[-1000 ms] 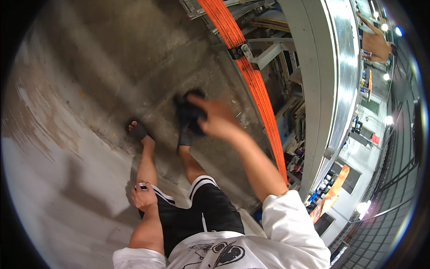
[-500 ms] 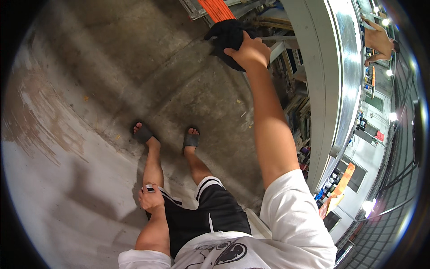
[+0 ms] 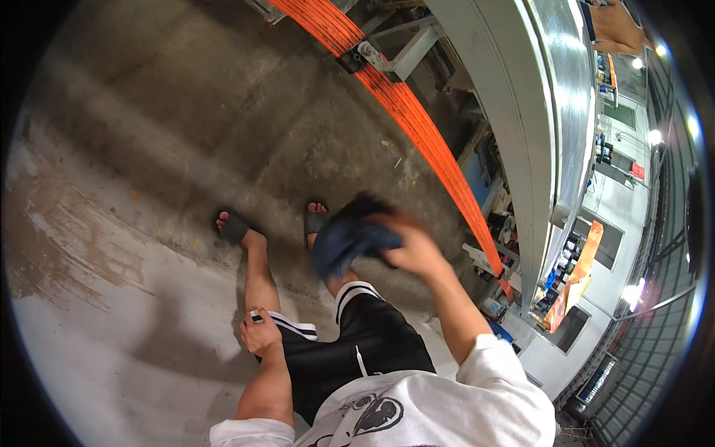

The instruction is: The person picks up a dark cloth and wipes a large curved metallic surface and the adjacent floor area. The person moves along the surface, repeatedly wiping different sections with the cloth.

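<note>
My right hand grips a crumpled dark blue-black cloth, blurred by motion, over my right shin and below the long orange band. Fingers of my left hand are curled on the striped hem of my black shorts at the left knee. Both feet show in grey open-toed sandals, the right one partly behind the cloth.
A long pale metal rail curves along the right, with brackets by the band. Stained concrete floor spreads left. Another person's bare back shows at top right, above shelves of small containers.
My right hand carried the cloth up onto the upper orange band half a second ago; it has since come down toward my right leg, uncovering the band. My left hand stayed at the knee.
</note>
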Available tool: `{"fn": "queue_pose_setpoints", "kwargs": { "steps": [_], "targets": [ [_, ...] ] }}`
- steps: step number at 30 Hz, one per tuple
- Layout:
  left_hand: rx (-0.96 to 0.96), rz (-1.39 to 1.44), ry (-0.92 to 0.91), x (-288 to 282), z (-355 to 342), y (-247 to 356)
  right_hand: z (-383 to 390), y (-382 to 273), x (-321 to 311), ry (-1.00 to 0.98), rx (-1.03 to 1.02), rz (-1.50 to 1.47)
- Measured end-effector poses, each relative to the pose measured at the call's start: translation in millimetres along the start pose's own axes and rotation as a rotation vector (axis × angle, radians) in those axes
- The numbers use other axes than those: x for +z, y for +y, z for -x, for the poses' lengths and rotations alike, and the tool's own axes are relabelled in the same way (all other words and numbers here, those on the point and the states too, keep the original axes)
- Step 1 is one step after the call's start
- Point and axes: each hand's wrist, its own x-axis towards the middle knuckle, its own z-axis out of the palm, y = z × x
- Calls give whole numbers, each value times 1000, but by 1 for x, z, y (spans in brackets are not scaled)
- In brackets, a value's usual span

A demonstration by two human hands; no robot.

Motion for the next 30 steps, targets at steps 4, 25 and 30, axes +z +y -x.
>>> {"fn": "queue_pose_setpoints", "kwargs": {
  "steps": [4, 25, 30],
  "targets": [
    [-8, -9, -11, -3, 0, -1, 36, 84, -42, 985, 367, -251],
    [16, -71, -47, -5, 10, 13, 294, 339, -42, 1038, 1397, -466],
    [-3, -52, -52, -4, 1, 7, 193, 261, -6, 1064, 884, -86]
  ]
}}
